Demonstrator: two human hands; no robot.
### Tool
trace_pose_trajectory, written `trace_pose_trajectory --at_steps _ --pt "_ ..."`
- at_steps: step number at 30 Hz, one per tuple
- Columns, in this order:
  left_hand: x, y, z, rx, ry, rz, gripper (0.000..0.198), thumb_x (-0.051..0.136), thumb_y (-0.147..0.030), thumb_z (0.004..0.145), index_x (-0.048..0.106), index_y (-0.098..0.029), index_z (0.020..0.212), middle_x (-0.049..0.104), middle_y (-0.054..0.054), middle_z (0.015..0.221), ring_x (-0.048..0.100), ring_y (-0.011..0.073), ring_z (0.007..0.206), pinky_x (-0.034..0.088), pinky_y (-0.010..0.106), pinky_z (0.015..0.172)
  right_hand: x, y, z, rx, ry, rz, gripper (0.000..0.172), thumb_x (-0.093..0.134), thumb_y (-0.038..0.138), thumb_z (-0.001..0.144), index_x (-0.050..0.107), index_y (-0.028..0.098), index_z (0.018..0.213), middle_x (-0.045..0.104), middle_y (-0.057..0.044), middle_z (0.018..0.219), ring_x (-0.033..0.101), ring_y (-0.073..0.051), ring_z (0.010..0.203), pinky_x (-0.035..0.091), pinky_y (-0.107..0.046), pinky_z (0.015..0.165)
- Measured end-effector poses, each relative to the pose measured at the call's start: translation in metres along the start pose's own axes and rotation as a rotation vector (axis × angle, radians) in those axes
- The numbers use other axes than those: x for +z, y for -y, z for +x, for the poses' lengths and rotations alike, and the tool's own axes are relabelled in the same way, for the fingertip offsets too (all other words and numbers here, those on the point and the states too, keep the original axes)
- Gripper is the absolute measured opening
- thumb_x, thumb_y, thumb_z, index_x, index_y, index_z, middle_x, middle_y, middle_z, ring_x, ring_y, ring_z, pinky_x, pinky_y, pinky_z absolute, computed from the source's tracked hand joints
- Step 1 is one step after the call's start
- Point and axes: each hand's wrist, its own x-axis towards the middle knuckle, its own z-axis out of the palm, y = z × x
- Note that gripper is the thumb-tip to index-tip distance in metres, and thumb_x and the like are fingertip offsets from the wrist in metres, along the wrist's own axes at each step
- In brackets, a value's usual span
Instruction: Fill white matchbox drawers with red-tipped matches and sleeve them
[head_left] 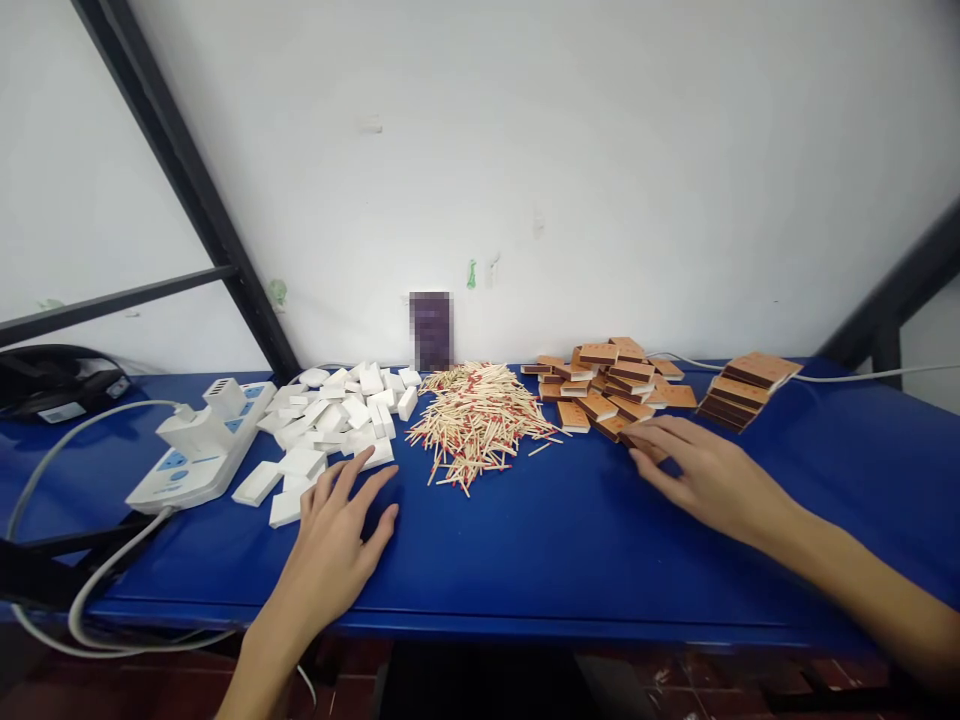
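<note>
Looks early on: matches (480, 415) all loose in a central heap on the tabletop (510, 560), white boxes (356, 412) jumbled left, orange matchboxes (600, 385) piled right of the heap; only the leaning stack (739, 390) at far right is neatly overlapped. Left hand (337, 535) beside the white boxes, fingers spread, nothing held. Right hand (701, 475) at the matchbox pile's near edge, fingers bent; can't tell if gripping one. Matches thin, pale wood, red tips; white boxes smooth, matte, rectangular; matchboxes flat, card-like, dark-brown sides; tabletop glossy blue.
</note>
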Motion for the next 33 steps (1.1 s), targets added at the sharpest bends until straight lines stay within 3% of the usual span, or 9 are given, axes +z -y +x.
trace_pose_trajectory --at_steps 6,10,14,19,24,29,33 --pt "0.001 -0.001 -0.001 0.002 0.013 -0.05 0.039 0.045 -0.032 0.1 0.054 -0.029 0.137 0.061 0.008 0.13 0.047 0.0313 0.124 0.041 0.055 0.103 0.014 0.053 0.024 -0.292 0.073 0.222 0.024 0.049 0.019 0.096 0.067 0.018 0.112 0.072 -0.011 0.105 0.069 -0.023 0.094 0.059 -0.038 0.081" --pt "-0.002 -0.005 -0.001 0.021 -0.038 -0.026 0.036 0.047 -0.03 0.099 0.057 -0.03 0.133 0.06 0.009 0.125 0.05 0.0312 0.118 0.043 0.054 0.099 0.028 0.084 0.058 -0.354 0.166 0.235 0.025 0.05 0.018 0.095 0.064 0.016 0.115 0.07 -0.012 0.106 0.069 -0.023 0.091 0.057 -0.037 0.076" --pt "-0.003 -0.003 0.005 0.038 -0.093 0.021 0.034 0.049 -0.028 0.098 0.058 -0.027 0.13 0.05 0.011 0.137 0.043 0.0339 0.128 0.04 0.055 0.103 0.039 0.104 0.084 -0.374 0.231 0.179 0.026 0.053 0.02 0.094 0.063 0.015 0.117 0.068 -0.012 0.107 0.067 -0.022 0.082 0.052 -0.033 0.067" --pt "0.001 -0.006 0.013 0.046 0.021 -0.014 0.037 0.044 -0.024 0.101 0.052 -0.027 0.136 0.055 0.01 0.135 0.045 0.0304 0.128 0.039 0.052 0.104 0.052 0.112 0.085 -0.447 0.174 0.145 0.014 0.053 0.019 0.095 0.067 0.016 0.099 0.069 -0.01 0.091 0.064 -0.023 0.086 0.043 -0.038 0.079" --pt "-0.002 -0.016 0.016 0.113 0.093 -0.087 0.037 0.044 -0.021 0.102 0.054 -0.028 0.137 0.06 0.008 0.126 0.053 0.0266 0.118 0.042 0.046 0.098 0.06 0.109 0.078 -0.472 0.153 0.169 0.018 0.051 0.015 0.097 0.067 0.016 0.089 0.068 -0.007 0.083 0.062 -0.02 0.079 0.038 -0.035 0.076" --pt "-0.018 -0.027 0.01 0.154 0.238 -0.237 0.041 0.056 -0.027 0.097 0.053 -0.032 0.138 0.063 0.004 0.124 0.057 0.0249 0.115 0.043 0.045 0.103 0.063 0.105 0.075 -0.451 0.109 0.244 0.021 0.048 0.016 0.099 0.068 0.016 0.092 0.069 -0.008 0.083 0.062 -0.019 0.077 0.043 -0.034 0.075" --pt "-0.022 -0.04 0.005 0.208 0.326 -0.313 0.045 0.066 -0.03 0.091 0.055 -0.036 0.134 0.064 0.001 0.125 0.058 0.0252 0.121 0.034 0.053 0.116 0.058 0.106 0.073 -0.373 0.021 0.451 0.021 0.047 0.018 0.1 0.068 0.017 0.098 0.071 -0.008 0.088 0.065 -0.02 0.082 0.05 -0.034 0.075"
